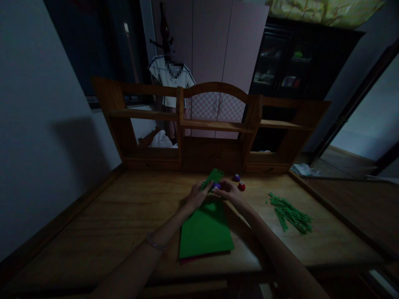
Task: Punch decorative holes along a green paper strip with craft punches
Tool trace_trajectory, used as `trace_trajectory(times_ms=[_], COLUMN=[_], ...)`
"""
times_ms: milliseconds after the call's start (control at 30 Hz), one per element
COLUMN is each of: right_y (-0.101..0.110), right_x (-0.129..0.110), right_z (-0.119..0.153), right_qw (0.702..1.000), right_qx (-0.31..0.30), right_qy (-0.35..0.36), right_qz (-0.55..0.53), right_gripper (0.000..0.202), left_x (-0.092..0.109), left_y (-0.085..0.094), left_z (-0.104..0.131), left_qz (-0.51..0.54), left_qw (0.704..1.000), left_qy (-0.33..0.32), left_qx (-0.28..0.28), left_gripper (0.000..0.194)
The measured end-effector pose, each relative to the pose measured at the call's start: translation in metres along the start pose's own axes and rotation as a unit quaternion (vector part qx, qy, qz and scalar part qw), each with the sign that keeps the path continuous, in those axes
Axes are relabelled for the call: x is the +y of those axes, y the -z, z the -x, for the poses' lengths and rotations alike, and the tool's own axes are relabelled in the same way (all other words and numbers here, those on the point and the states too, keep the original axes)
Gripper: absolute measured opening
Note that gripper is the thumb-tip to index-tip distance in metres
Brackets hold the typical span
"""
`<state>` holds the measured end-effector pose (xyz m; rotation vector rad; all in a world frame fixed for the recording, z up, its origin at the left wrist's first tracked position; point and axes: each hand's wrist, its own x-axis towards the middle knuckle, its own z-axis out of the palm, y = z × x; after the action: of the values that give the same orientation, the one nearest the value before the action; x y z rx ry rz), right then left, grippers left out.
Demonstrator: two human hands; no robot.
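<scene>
Green sheets [205,234] lie mid-worktop [124,211], their long axis running from near the front edge toward the back. Thin green strips [293,216] are heaped near the right edge. The left hand [197,196] is closed on a flat green piece [215,175] with small cutouts at its far end, long axis slanting toward the back-right corner. The right hand [231,191] grips a small purple punch [216,186] against it; which way the punch points is too dark to tell.

Smooth wood desktop [131,216], matt green sheet [205,232]
</scene>
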<state>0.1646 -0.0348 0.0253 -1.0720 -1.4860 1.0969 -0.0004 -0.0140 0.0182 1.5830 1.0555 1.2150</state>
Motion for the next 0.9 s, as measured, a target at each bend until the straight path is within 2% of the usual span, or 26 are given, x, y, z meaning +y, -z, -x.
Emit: trace_trajectory(times_ms=[233,600,900], right_y=[-0.0013,-0.0010,0.0000], right_x=[-0.0006,-0.0085,-0.0022], right_z=[-0.0019,0.0027,0.0015], right_qw=[1.000,0.999,1.000], right_qx=[0.000,-0.005,-0.003], right_qy=[0.009,-0.009,-0.005], right_qz=[-0.021,-0.031,-0.003], right_gripper=[0.039,0.037,0.040], left_x=[0.0010,0.0031,0.0042], left_y=[-0.0006,0.0005,0.0001], left_z=[0.0000,0.0009,0.0012], left_qz=[-0.014,-0.009,-0.002], left_qw=[1.000,1.000,1.000], left_qy=[-0.028,-0.018,-0.023], left_qx=[-0.003,-0.008,-0.005], left_gripper=[0.044,0.043,0.042])
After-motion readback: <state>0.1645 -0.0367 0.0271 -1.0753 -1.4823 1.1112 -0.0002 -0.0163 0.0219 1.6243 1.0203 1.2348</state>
